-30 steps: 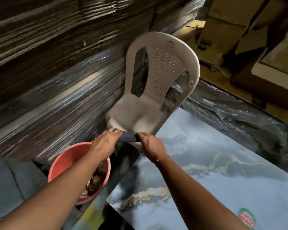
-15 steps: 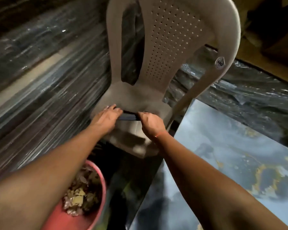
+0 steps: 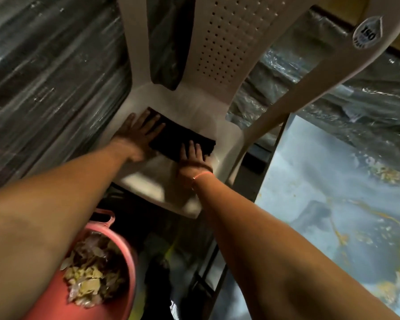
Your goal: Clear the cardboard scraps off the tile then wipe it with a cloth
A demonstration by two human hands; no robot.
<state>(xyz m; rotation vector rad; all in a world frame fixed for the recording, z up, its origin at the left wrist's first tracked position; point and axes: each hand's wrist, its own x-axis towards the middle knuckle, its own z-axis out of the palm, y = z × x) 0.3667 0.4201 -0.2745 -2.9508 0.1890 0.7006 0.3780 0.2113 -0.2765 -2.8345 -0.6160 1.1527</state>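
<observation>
in the head view we are leaning over the plastic chair (image 3: 219,139), and both our hands are lying flat, fingers straight, on the dark cloth (image 3: 183,138) spread on its seat. the left hand (image 3: 140,132) is pressing the cloth's far left end; the right hand (image 3: 193,155) is pressing its near right edge. neither is gripping it. the pink bucket (image 3: 123,262) at the near left is holding the cardboard scraps (image 3: 90,273), so we are judging the clearing done. the marbled tile (image 3: 333,204) is lying to the right, apart from the cloth and not yet wiped. next, we are needing to gather the cloth in one hand and carry it right, onto the tile.
</observation>
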